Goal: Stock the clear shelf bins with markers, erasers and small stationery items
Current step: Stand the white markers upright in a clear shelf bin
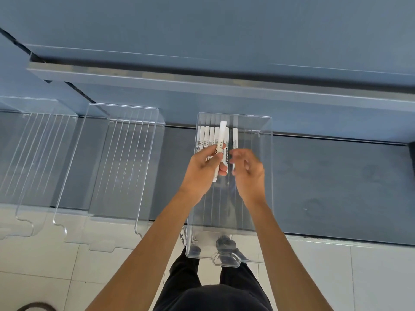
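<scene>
Head view, looking down at a clear bin [226, 209] that sat on a grey-blue shelf [336, 187], its front end sticking out past the shelf edge over the floor [45, 277]. Both hands were inside the bin, above its middle. Left hand [203, 167] had its grip curled round a white marker [221, 142], which was tilted with its cap end up toward the back of the bin; whether it held more than one I could not tell. Right hand [248, 173] was just beside it, fingers loosely bent and motion-blurred; whether that grip held or touched anything I could not tell. A row of markers [208, 135] lay side by side at the back left of the bin, pointing front to back. One single marker [235, 135] lay a bit to the right of that row. Two more clear bins were on the shelf left of the stocked bin: a middle bin [121, 158] and a far bin [33, 153]. Dark trousers [202, 295] showed below the bin front, and a shoe [225, 242] showed through it.
</scene>
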